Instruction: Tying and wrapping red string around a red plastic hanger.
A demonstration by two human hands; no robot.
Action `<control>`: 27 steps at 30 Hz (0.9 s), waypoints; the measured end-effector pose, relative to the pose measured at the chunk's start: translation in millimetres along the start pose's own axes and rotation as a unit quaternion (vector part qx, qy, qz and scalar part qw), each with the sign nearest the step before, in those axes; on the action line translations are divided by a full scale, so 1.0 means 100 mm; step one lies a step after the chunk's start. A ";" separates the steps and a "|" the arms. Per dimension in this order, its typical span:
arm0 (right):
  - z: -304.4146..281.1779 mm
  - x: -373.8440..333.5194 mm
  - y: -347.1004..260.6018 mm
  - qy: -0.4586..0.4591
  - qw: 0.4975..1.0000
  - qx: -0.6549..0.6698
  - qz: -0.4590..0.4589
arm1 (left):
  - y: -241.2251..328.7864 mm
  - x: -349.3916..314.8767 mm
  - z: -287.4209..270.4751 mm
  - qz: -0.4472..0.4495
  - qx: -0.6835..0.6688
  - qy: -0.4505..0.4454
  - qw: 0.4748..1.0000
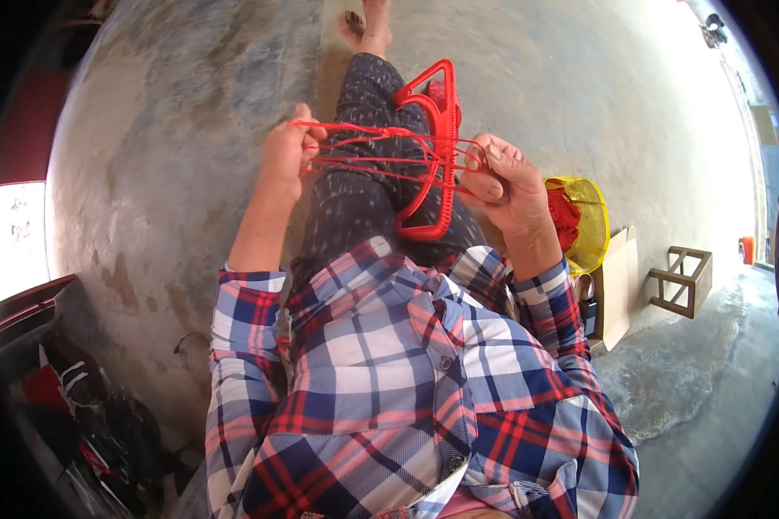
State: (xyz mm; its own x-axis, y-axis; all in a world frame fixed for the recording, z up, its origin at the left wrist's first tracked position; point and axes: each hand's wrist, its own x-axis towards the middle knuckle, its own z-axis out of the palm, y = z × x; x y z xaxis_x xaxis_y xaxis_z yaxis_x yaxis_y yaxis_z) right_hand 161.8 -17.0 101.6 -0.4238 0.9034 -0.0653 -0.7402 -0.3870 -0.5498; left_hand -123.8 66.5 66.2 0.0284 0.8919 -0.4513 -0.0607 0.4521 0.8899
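Several strands of thin red cord stretch in loops between my two hands, above my thighs. The fingers of my left hand are closed around one end of the loops. My right hand pinches the other end between thumb and fingers. Beneath the strands, a red plastic frame with a straight toothed-looking bar and angled ends rests on my legs in patterned dark trousers. Some strands cross over its bar; whether they are tied to it I cannot tell.
Beside my right forearm stands a yellow basket holding red material. An open cardboard box is below it, and a small wooden stool stands farther right. Dark clutter lies at the lower left on the concrete floor.
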 end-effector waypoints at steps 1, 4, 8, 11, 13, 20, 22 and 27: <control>0.00 -0.02 0.00 0.025 0.999 -0.026 0.016 | 0.01 -0.01 -0.04 -0.016 -0.003 -0.004 1.000; 0.00 -0.11 -0.04 0.051 0.995 -0.070 0.051 | 0.12 -0.07 -0.10 -0.025 -0.022 0.002 0.999; 0.06 -0.15 -0.02 0.204 0.938 -0.281 0.012 | 0.08 -0.03 -0.39 -0.066 -0.110 -0.138 0.982; -0.02 -0.18 -0.15 0.237 0.948 -0.186 -0.105 | -0.07 0.03 -0.59 -0.103 -0.253 -0.111 0.956; -0.14 -0.28 -0.27 0.253 0.953 -0.084 -0.145 | -0.25 0.13 -0.84 -0.114 -0.344 0.036 0.931; -0.78 -0.67 -0.65 0.127 0.979 0.040 -0.157 | -0.39 0.21 -1.20 -0.129 -0.376 0.184 0.899; -0.78 -0.71 -0.68 0.161 0.974 0.003 -0.160 | -0.58 0.34 -1.58 -0.098 -0.480 0.142 0.860; -0.85 -0.82 -0.67 0.201 0.966 -0.123 -0.104 | -0.99 0.49 -2.37 -0.031 -0.415 0.024 0.909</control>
State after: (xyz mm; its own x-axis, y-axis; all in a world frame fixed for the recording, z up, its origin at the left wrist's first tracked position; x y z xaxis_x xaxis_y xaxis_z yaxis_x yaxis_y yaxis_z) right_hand 290.3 -49.0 72.9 -0.0062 0.9748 -0.2228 -0.6198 -0.1786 -0.7642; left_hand -353.1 64.4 -60.1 0.0152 0.8542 -0.5197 -0.7926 0.3272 0.5146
